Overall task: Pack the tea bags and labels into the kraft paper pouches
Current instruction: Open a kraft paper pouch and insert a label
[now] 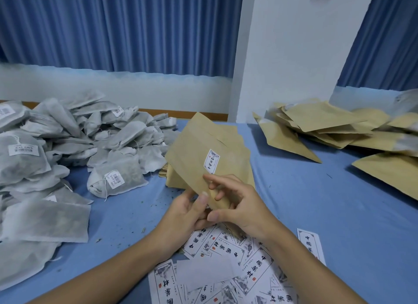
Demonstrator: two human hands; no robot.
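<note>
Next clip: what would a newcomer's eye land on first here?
The left hand and right hand hold a kraft pouch at the centre. A big heap of grey tea bags fills the left, printed labels lie scattered nearest the camera, and more pouches pile up back right.

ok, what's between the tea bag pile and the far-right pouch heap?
Head view: the labelled kraft pouch in left hand and right hand, a pouch stack behind it, then bare blue cloth.
</note>
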